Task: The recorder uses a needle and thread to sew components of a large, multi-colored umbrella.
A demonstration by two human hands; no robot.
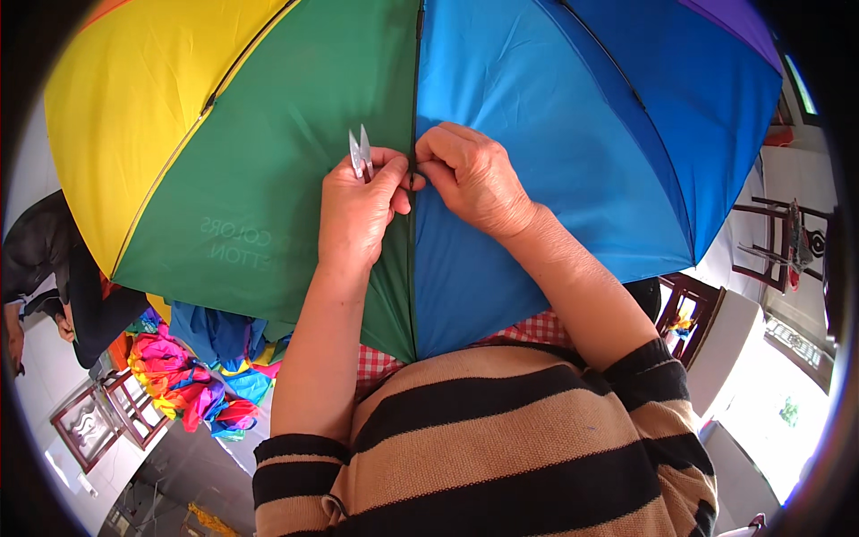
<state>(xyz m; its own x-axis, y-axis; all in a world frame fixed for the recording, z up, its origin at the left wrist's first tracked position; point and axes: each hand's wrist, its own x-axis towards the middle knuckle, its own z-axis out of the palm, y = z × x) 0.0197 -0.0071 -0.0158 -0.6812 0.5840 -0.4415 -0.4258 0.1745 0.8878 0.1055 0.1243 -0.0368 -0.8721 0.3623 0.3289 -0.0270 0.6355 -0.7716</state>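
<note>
An open umbrella (268, 161) with yellow, green and blue panels spreads before me, its inner side toward me. A dark rib (413, 268) runs down the seam between the green and light blue panels. My left hand (356, 210) is closed around a pair of thread snips (360, 154), blades pointing up, while its thumb and finger pinch at the rib. Against the same spot, from the blue side, my right hand (474, 174) is closed with fingertips pressed together. What lies between those fingertips is too small to make out.
A heap of crumpled multicoloured umbrella cloth (192, 376) lies at the lower left. Beyond it sits another person in dark clothes (54, 259). Red checked cloth (532, 331) shows under the umbrella's near edge. Wooden chairs (778, 242) stand at the right.
</note>
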